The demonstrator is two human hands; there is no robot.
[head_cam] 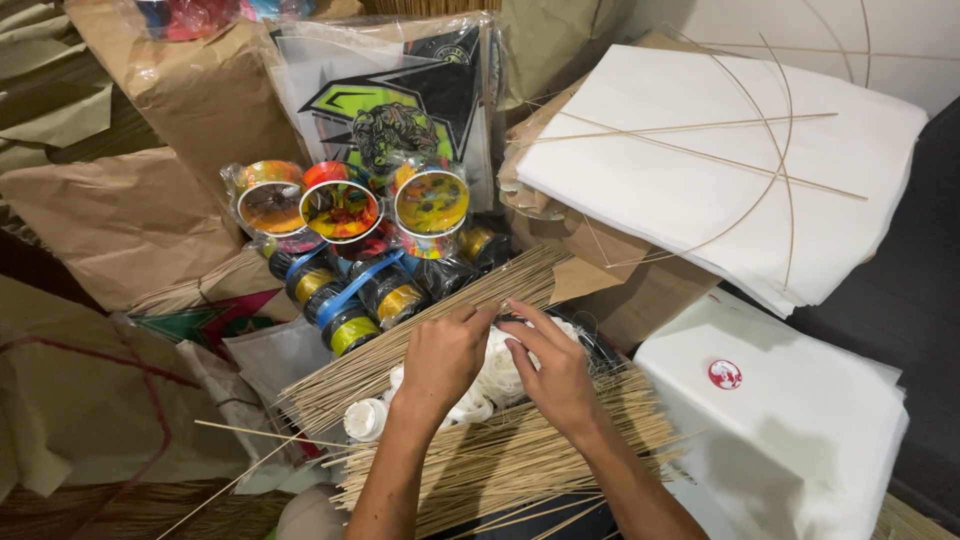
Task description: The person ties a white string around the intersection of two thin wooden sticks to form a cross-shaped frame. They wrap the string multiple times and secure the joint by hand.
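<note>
Both hands are low in the middle of the picture, close together over a pile of thin sticks. The left hand [443,355] has its fingers curled, and its fingertips touch the upper bundle of thin sticks [420,335], which lies slanted. I think it pinches one stick to pull it out, but I cannot tell for sure. The right hand [553,372] is partly open, with its fingers bent and pointing at the same bundle, and it holds nothing I can see.

Under the hands sits a clump of white string [492,378]. Below that lies a second bundle of sticks [520,462]. A small white cap [365,418] sits just beside the left wrist.

Behind the sticks stand bright spools [340,212], wrapped in clear plastic. A kite in a clear bag [395,100] leans behind them. On the right lie white paper sheets [700,170] with bent sticks [720,150] on top, and another white stack [790,430] near it. Crumpled brown paper [130,210] fills the left side. The worktop is hidden under all of this.
</note>
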